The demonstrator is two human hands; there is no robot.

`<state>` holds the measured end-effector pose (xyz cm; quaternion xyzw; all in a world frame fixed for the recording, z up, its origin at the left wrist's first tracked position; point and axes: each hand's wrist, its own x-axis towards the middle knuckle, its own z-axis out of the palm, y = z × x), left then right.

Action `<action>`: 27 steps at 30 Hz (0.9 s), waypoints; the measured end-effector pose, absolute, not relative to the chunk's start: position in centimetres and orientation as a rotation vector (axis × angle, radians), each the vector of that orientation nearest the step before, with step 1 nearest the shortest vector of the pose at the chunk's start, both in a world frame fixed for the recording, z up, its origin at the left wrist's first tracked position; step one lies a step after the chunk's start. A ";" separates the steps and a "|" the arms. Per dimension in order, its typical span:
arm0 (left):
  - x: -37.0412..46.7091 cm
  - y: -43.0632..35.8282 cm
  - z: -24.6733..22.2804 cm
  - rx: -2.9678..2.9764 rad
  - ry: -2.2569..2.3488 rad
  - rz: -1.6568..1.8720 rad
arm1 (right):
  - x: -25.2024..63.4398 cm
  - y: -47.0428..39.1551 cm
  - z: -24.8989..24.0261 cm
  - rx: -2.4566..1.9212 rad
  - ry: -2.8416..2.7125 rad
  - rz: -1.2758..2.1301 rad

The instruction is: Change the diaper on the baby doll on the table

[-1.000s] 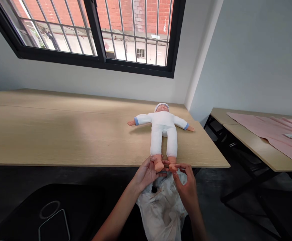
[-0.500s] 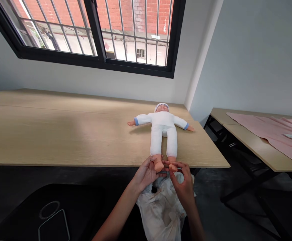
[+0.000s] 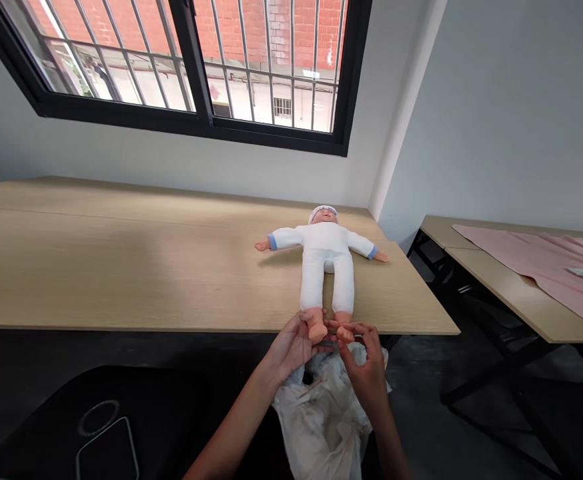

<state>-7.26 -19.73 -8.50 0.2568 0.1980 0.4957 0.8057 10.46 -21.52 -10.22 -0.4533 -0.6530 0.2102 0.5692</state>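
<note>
A baby doll [image 3: 326,240] in a white suit with blue cuffs and a patterned cap lies on its back on the wooden table [image 3: 121,267]. Its arms are spread, and its bare feet reach the near edge. My left hand [image 3: 289,348] is round the foot on the left, thumb at the ankle and fingers passing behind the feet. At the other foot, my right hand [image 3: 367,367] pinches the toes between thumb and fingers. Crumpled whitish material [image 3: 324,407], perhaps a bag or cloth, lies below my hands in front of me.
To the right stands a second table [image 3: 506,287] with a pink cloth [image 3: 546,257] over it. A phone-like object [image 3: 109,453] rests on a black surface [image 3: 156,400] at lower left. Behind the table is a barred window [image 3: 271,127] in the wall.
</note>
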 end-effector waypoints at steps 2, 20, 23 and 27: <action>-7.3 -19.7 -8.6 0.550 0.412 1.060 | 10.5 -21.5 -10.2 -1.054 -1.540 0.504; -7.2 -19.7 -8.8 0.555 0.388 1.058 | 10.7 -21.5 -9.9 -1.081 -1.578 0.519; -7.1 -19.8 -8.5 0.548 0.410 1.065 | 10.9 -21.5 -9.6 -1.074 -1.633 0.462; -6.8 -20.5 -7.6 0.566 0.472 1.036 | 12.6 -23.4 -7.5 -1.079 -1.737 0.335</action>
